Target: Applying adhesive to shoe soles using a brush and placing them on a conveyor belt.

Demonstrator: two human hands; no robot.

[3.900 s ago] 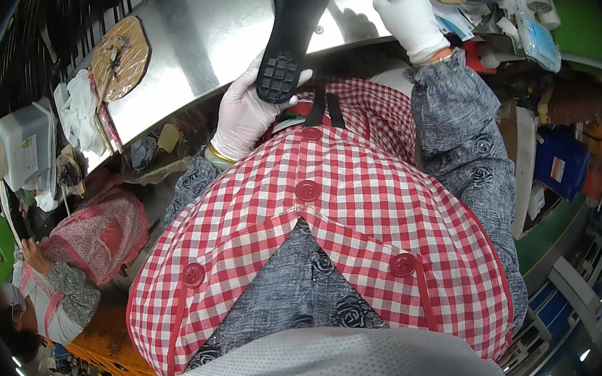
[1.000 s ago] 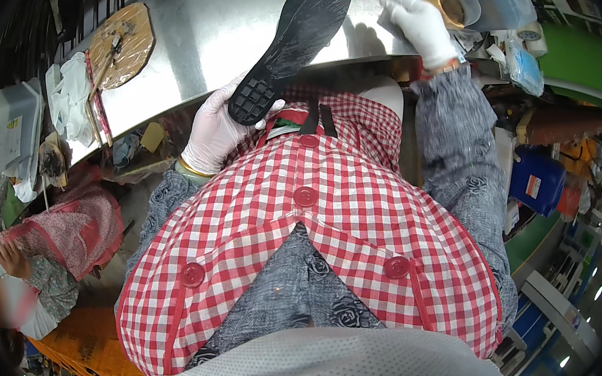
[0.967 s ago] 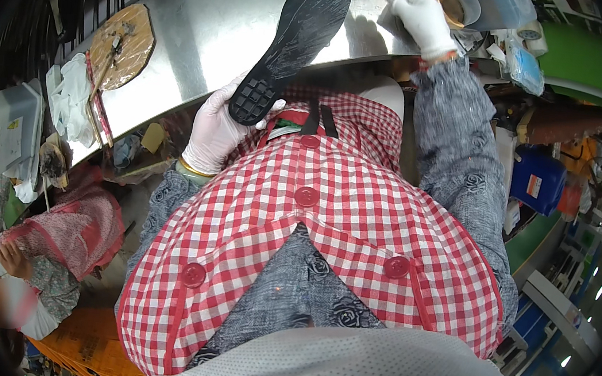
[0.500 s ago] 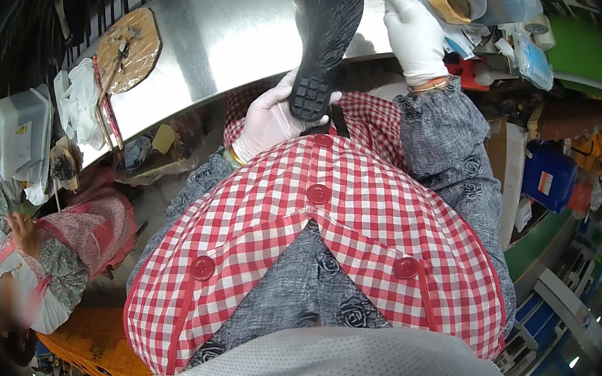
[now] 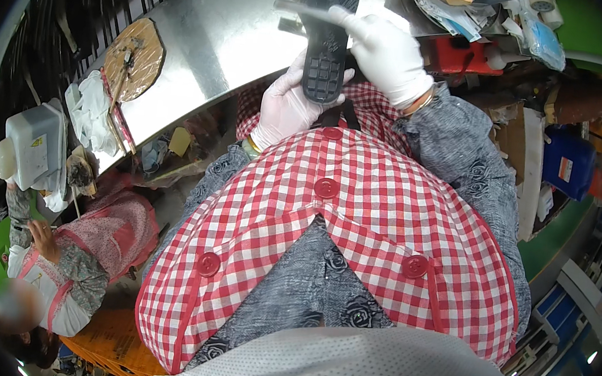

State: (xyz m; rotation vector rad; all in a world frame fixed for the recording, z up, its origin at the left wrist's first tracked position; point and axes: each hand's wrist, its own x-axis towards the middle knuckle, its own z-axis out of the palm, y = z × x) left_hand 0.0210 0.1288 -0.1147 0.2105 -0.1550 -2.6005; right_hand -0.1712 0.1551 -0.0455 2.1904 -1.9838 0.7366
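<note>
A black shoe sole [image 5: 325, 55] is held upright at the table's near edge, its patterned tread facing me and its toe end cut off by the top of the view. My gloved left hand [image 5: 284, 110] grips it from behind, around the heel end. My gloved right hand [image 5: 391, 59] is closed on a thin, pale, stick-like tool [image 5: 301, 9], which crosses in front of the sole's middle. Motion blurs the tool, so its exact kind and whether it touches the sole cannot be made out.
A shiny metal table [image 5: 217, 47] curves ahead, with a round brown board [image 5: 134, 60] on its left. White cloth [image 5: 91, 118] and a translucent jug [image 5: 35, 145] lie farther left, near another person [image 5: 80, 260]. Packets [image 5: 452, 9] and a red object [image 5: 465, 57] crowd the right.
My right hand has moved left and nearer, bringing the stick-like tool across the sole. The sole has shifted up slightly in the view, still in my left hand.
</note>
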